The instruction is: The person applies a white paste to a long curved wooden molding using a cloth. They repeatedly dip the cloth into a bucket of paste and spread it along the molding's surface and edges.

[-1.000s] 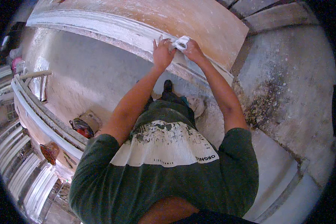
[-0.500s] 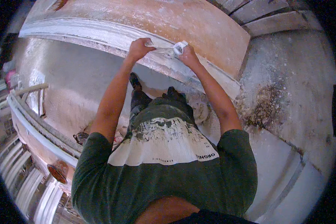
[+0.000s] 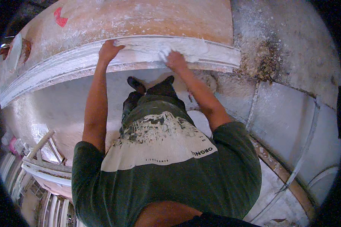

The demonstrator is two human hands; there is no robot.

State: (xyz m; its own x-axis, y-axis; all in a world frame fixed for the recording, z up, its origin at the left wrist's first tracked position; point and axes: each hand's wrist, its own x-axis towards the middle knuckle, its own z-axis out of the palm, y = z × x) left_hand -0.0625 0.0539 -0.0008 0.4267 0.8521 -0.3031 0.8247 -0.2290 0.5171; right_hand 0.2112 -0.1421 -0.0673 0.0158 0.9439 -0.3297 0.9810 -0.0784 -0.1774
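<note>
A person bends over a table (image 3: 170,22), both hands at a long white moulding (image 3: 144,52) along its near edge. The right hand (image 3: 177,61) seems to grip a blurred white wad (image 3: 164,52) over the moulding; the left hand's (image 3: 109,52) grip is half curled, contents unclear. Spreading seems underway, calling next for even pressure.

On the green shirt (image 3: 170,189), bold dark capitals (image 3: 204,152) stand below and right of the right hand (image 3: 176,62); smaller letters (image 3: 149,163), below and left.
</note>
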